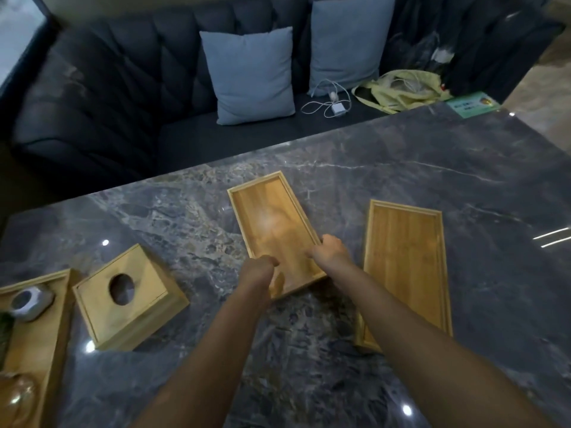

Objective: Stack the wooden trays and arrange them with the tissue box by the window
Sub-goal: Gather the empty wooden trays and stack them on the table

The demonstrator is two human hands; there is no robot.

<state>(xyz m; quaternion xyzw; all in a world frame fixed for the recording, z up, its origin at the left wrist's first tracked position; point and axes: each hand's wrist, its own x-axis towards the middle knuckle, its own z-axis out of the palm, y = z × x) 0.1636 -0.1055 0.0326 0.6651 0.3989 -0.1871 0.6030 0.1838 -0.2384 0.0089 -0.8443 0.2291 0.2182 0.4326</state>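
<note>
A narrow wooden tray (268,220) lies angled in the middle of the dark marble table (401,180). My left hand (258,270) grips its near left edge and my right hand (332,250) grips its right rim. A second, larger wooden tray (404,257) lies flat to the right, partly hidden under my right forearm. A square wooden tissue box (129,298) with a round hole in its top sits to the left. The window (18,35) shows at the far upper left.
A third wooden tray (37,335) at the left edge holds a grey hexagonal dish (31,302) and an amber glass pot (18,396). Behind the table is a dark sofa (108,88) with two blue cushions (250,75), a white charger cable (330,103) and a yellow bag (398,88).
</note>
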